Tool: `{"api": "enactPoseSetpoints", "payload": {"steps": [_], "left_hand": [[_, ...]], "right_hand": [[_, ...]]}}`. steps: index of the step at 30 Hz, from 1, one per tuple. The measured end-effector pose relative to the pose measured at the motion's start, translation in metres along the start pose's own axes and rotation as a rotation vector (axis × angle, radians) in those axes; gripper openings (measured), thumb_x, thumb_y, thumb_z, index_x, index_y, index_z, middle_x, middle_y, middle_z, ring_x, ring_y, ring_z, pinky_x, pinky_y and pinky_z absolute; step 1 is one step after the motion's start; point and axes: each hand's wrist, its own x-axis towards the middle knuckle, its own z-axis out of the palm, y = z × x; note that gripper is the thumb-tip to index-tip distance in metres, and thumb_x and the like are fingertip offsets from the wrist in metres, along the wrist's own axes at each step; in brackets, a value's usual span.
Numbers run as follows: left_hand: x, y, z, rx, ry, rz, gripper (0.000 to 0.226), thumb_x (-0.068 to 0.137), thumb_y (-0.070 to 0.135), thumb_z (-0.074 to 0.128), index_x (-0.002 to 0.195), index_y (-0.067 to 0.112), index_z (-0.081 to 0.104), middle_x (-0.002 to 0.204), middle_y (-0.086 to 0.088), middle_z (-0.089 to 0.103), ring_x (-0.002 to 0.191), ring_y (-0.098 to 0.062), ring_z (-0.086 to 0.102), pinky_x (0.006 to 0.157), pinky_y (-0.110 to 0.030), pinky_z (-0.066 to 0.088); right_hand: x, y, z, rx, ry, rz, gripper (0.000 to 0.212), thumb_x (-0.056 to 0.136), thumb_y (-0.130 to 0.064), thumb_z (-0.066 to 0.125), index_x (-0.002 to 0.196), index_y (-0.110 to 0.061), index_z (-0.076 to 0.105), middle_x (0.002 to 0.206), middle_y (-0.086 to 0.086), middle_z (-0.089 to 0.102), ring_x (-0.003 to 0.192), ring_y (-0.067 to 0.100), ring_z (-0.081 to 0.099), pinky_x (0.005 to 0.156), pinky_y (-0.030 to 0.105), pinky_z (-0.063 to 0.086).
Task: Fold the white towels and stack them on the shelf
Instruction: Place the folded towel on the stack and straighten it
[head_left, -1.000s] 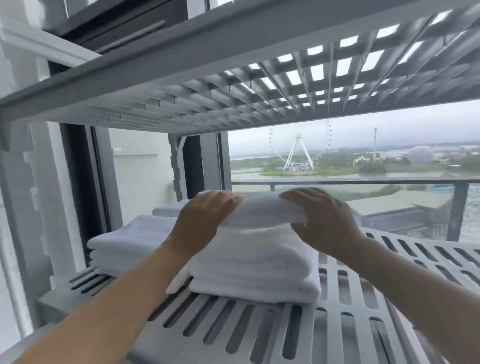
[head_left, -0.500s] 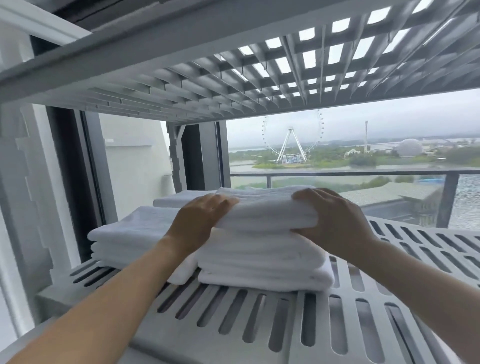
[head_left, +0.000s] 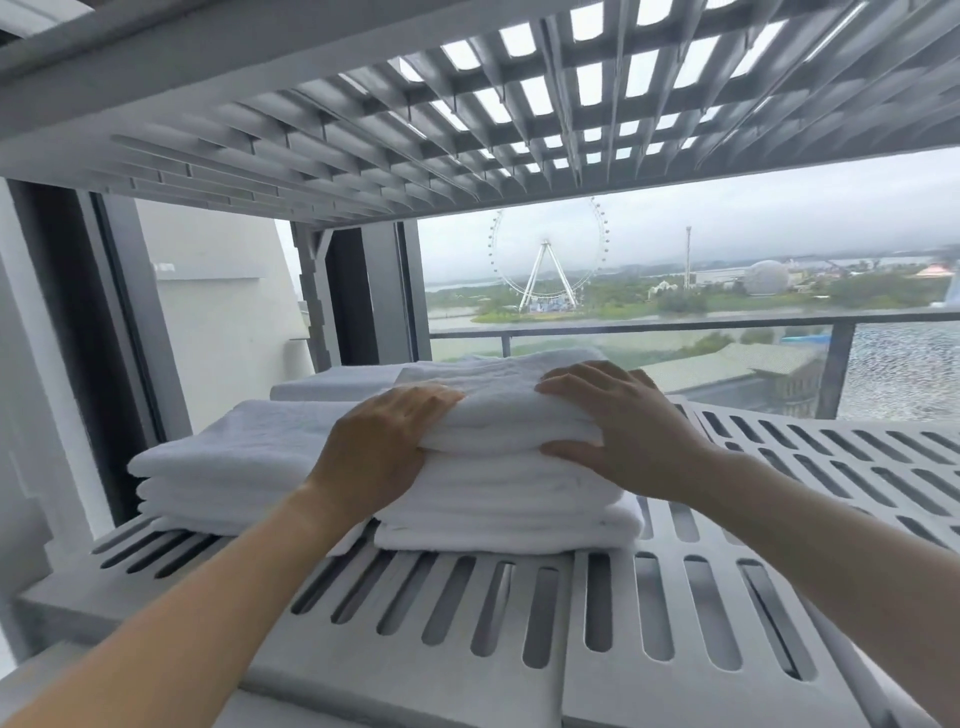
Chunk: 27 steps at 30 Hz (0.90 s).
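Nearly done, we judge from the head view: a top towel (head_left: 509, 410) sits on the centre pile (head_left: 498, 514) on the slatted shelf (head_left: 519, 613), beside a centre-left pile (head_left: 234, 457). Any unfolded towels are out of sight. Our left hand (head_left: 379, 452) curls over its left end. Our right hand (head_left: 618, 431) pinches its right end, fingers above and thumb beneath.

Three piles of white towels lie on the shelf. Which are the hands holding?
The front-centre pile: left hand and right hand grip its top towel; left pile and rear pile aren't held.

a large window (head_left: 779, 234) looks past a balcony railing (head_left: 675, 328) to a ferris wheel (head_left: 545, 244) in dull grey daylight.
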Motion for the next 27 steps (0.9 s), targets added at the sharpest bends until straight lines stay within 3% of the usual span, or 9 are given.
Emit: {"api": "enactPoseSetpoints", "payload": {"steps": [3, 6, 9, 12, 15, 19, 23, 27], "left_hand": [[-0.007, 0.001, 0.002, -0.02, 0.026, -0.017, 0.07, 0.057, -0.01, 0.064, 0.121, 0.018, 0.057, 0.12, -0.001, 0.063, 0.105, -0.024, 0.061, 0.083, -0.038, 0.052], [-0.017, 0.008, 0.01, -0.069, -0.006, -0.056, 0.068, 0.064, -0.005, 0.057, 0.128, 0.015, 0.05, 0.128, -0.006, 0.057, 0.114, -0.027, 0.055, 0.093, -0.043, 0.047], [-0.031, 0.017, 0.02, -0.068, -0.035, -0.047, 0.069, 0.069, 0.015, 0.049, 0.137, 0.014, 0.036, 0.138, -0.009, 0.046, 0.127, -0.026, 0.04, 0.105, -0.043, 0.032], [-0.044, 0.021, 0.027, -0.045, -0.046, -0.049, 0.079, 0.07, 0.033, 0.053, 0.141, 0.011, 0.027, 0.145, -0.013, 0.036, 0.135, -0.027, 0.028, 0.109, -0.044, 0.022], [-0.043, 0.018, 0.026, -0.008, -0.063, -0.046, 0.08, 0.071, 0.039, 0.054, 0.142, 0.014, 0.025, 0.147, -0.012, 0.035, 0.136, -0.026, 0.027, 0.109, -0.045, 0.022], [-0.037, 0.011, 0.019, 0.061, -0.103, -0.037, 0.089, 0.063, 0.031, 0.065, 0.141, 0.016, 0.025, 0.146, -0.01, 0.037, 0.134, -0.024, 0.028, 0.108, -0.048, 0.023], [-0.024, 0.008, 0.014, 0.099, -0.129, -0.022, 0.098, 0.053, 0.021, 0.072, 0.14, 0.018, 0.028, 0.138, -0.008, 0.044, 0.125, -0.023, 0.034, 0.098, -0.049, 0.034], [-0.013, 0.01, 0.009, 0.102, -0.083, -0.026, 0.091, 0.056, 0.021, 0.067, 0.139, 0.017, 0.031, 0.135, -0.007, 0.046, 0.121, -0.024, 0.037, 0.095, -0.045, 0.036]], "right_hand": [[-0.014, 0.0, 0.0, 0.102, 0.006, 0.0, 0.056, 0.083, -0.046, 0.052, 0.133, -0.028, 0.037, 0.139, -0.011, 0.041, 0.126, 0.008, 0.038, 0.099, 0.023, 0.025], [-0.03, -0.003, 0.012, 0.197, 0.085, 0.065, 0.064, 0.078, -0.04, 0.058, 0.136, -0.028, 0.032, 0.145, -0.012, 0.032, 0.13, 0.005, 0.034, 0.1, 0.022, 0.028], [-0.039, -0.007, 0.023, 0.205, 0.138, 0.075, 0.069, 0.074, -0.034, 0.064, 0.135, -0.026, 0.033, 0.147, -0.006, 0.027, 0.134, 0.009, 0.027, 0.101, 0.019, 0.026], [-0.037, -0.007, 0.025, 0.198, 0.097, 0.074, 0.071, 0.074, -0.031, 0.066, 0.136, -0.027, 0.031, 0.148, -0.004, 0.024, 0.136, 0.01, 0.024, 0.099, 0.015, 0.022], [-0.033, -0.004, 0.02, 0.198, 0.057, 0.067, 0.069, 0.077, -0.029, 0.068, 0.136, -0.024, 0.034, 0.146, -0.001, 0.027, 0.135, 0.011, 0.024, 0.102, 0.012, 0.018], [-0.022, 0.003, -0.002, 0.267, -0.053, 0.057, 0.064, 0.078, -0.023, 0.069, 0.134, -0.025, 0.038, 0.141, -0.004, 0.035, 0.128, 0.013, 0.035, 0.101, 0.025, 0.03], [-0.009, 0.004, -0.016, 0.289, -0.099, 0.029, 0.062, 0.073, -0.009, 0.068, 0.13, -0.015, 0.045, 0.134, 0.003, 0.044, 0.121, 0.019, 0.044, 0.101, 0.033, 0.036], [0.002, 0.01, -0.028, 0.266, -0.033, 0.045, 0.06, 0.07, -0.007, 0.068, 0.127, -0.014, 0.049, 0.126, 0.0, 0.051, 0.105, 0.007, 0.047, 0.085, 0.014, 0.036]]}}
